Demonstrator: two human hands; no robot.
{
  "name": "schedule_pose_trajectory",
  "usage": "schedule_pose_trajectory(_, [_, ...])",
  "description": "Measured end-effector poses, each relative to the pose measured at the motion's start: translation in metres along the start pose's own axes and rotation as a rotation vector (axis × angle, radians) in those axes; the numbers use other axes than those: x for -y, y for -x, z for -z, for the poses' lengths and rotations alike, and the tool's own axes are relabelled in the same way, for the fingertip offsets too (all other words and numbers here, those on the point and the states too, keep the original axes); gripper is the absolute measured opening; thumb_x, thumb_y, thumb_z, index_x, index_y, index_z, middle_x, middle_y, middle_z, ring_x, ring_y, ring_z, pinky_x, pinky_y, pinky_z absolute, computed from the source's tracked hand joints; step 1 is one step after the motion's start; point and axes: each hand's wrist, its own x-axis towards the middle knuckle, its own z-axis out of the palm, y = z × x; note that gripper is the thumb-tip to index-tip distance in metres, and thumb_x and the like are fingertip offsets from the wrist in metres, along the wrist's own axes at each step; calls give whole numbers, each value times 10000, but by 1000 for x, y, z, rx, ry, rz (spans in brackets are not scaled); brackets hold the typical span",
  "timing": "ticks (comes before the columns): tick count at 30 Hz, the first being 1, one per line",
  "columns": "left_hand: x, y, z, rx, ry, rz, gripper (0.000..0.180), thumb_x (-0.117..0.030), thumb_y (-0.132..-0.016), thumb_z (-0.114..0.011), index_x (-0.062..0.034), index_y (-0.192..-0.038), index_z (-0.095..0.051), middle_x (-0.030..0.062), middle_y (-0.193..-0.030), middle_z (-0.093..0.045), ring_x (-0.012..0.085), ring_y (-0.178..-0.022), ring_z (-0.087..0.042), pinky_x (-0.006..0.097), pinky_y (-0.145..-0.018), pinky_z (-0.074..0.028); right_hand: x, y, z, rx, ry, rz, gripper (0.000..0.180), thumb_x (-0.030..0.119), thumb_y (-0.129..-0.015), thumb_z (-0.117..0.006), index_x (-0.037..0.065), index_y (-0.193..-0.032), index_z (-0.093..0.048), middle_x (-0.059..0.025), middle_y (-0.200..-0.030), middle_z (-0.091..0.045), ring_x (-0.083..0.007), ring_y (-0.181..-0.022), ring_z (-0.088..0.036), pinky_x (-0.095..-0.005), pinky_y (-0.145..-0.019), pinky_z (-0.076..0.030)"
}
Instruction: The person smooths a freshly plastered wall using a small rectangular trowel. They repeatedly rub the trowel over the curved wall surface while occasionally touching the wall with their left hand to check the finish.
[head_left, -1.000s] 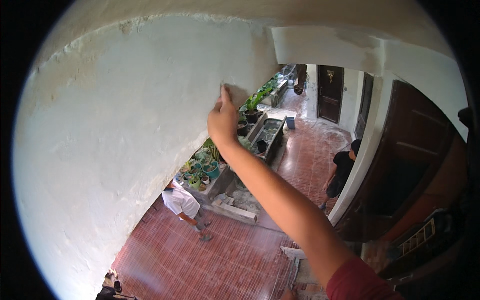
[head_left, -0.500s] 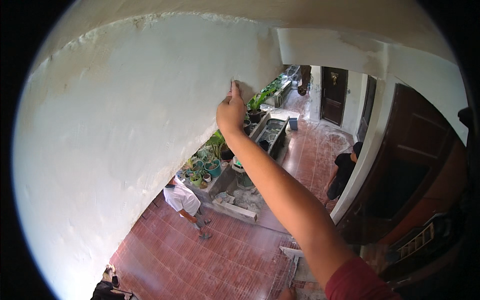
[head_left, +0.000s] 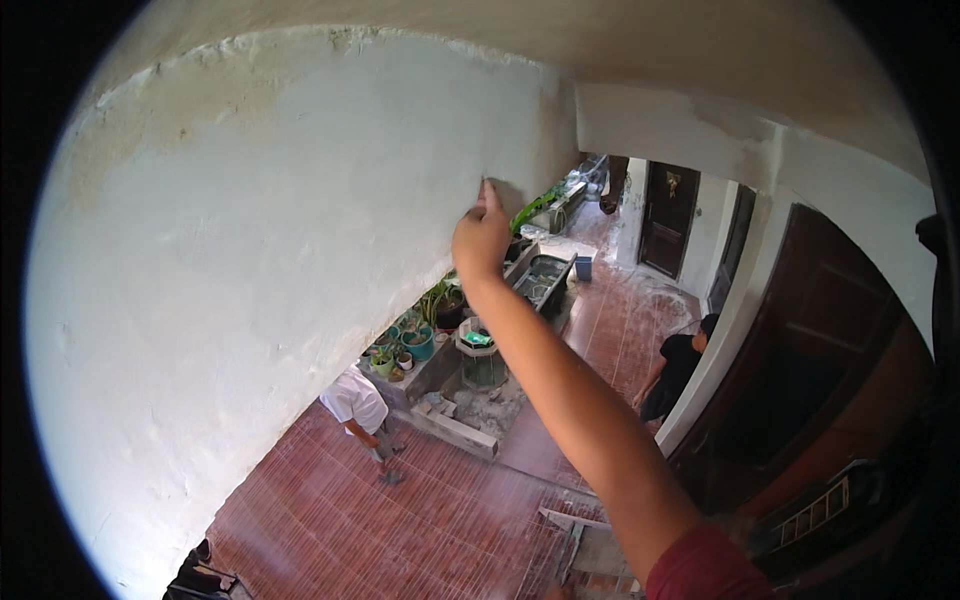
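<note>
My right hand (head_left: 480, 238) is raised at the end of an outstretched arm with a dark red sleeve (head_left: 705, 568). Its fingertips meet the pale plastered wall (head_left: 260, 220) close to the wall's far end. The index finger points up along the surface while the other fingers are curled and mostly hidden. A thin dark edge shows at the fingertip, too small to name. Brownish stains and rough patches mark the plaster along its top. My left hand is out of sight.
Far below lies a red tiled floor (head_left: 370, 500). A person in white (head_left: 357, 400) stands by potted plants (head_left: 418, 343) and a concrete planter (head_left: 455, 425); another in black (head_left: 675, 370) is near a dark door (head_left: 765, 390). A ladder (head_left: 812, 512) is at lower right.
My hand appears slightly lower and further right in the picture, still at the wall. The whole view has shifted a little. The person in white shows lower left than before.
</note>
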Motion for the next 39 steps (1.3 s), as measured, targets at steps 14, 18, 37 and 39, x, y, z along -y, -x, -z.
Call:
schedule_pose_trajectory(14, [-1, 17, 1, -21, -5, 8, 425, -233, -1006, -404, -38, -1365, -520, 304, -1255, -561, 466, -1171, -521, 518, -1009, -396, -1, 9, 0, 65, 69, -29, 444, -16, -913, -448, -41, -1346, -546, -283, -1215, -634, -443, -1051, -651, -474, -903, -521])
schedule_pose_trajectory(18, [-2, 18, 1, -33, 0, 6, 428, -226, -1005, -403, -34, -1370, -516, 305, -1266, -554, 466, -1183, -513, 515, -1019, -390, 5, -2, 2, 74, 36, -33, 447, -17, -909, -457, -55, -1347, -534, -297, -1260, -608, -452, -1087, -631, -480, -932, -508])
schedule_pose_trajectory(37, [-17, 20, 6, -84, 19, -6, 441, -192, -998, -399, -15, -1391, -494, 311, -1322, -520, 466, -1240, -476, 502, -1068, -362, 15, 1, 2, 36, 58, 15, 447, -27, -908, -458, -70, -1346, -533, -302, -1206, -640, -443, -1073, -642, -461, -926, -520])
schedule_pose_trajectory(39, [-19, 18, 7, -86, 20, -10, 443, -188, -997, -398, -13, -1393, -492, 312, -1328, -517, 466, -1246, -472, 501, -1074, -359, 16, -1, 3, 49, 67, -22, 447, -29, -911, -456, -75, -1350, -528, -303, -1221, -632, -438, -1075, -646, -455, -931, -520])
